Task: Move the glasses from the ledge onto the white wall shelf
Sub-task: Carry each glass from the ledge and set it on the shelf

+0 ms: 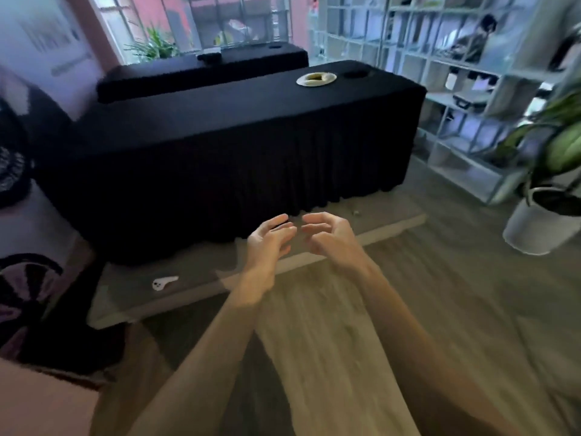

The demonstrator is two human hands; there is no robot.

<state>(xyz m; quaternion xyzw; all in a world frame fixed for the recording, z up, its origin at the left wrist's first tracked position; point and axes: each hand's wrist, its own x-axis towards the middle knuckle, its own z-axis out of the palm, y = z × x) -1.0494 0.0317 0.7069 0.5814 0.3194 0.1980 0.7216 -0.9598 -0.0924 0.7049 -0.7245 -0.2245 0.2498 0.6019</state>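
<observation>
Reaching toward the black-draped bench (239,146), we see left hand (270,239) and right hand (327,236) spread and empty, glasses nowhere discernible; presumably light and fragile, they suit a grip at the frame.

Dim indoor scene, cool bluish cast. Main light is daylight from the far window (201,23), which is blown out and pinkish. The black tablecloth (239,146) crushes to near-solid dark, folds barely readable. Heavy motion blur across the whole frame: the wood floor (424,309) streaks, the white shelving (456,73) on the right smears. Both forearms are soft-edged. Wide-angle bending at the edges, worst far left and right. No hard shadows.
</observation>
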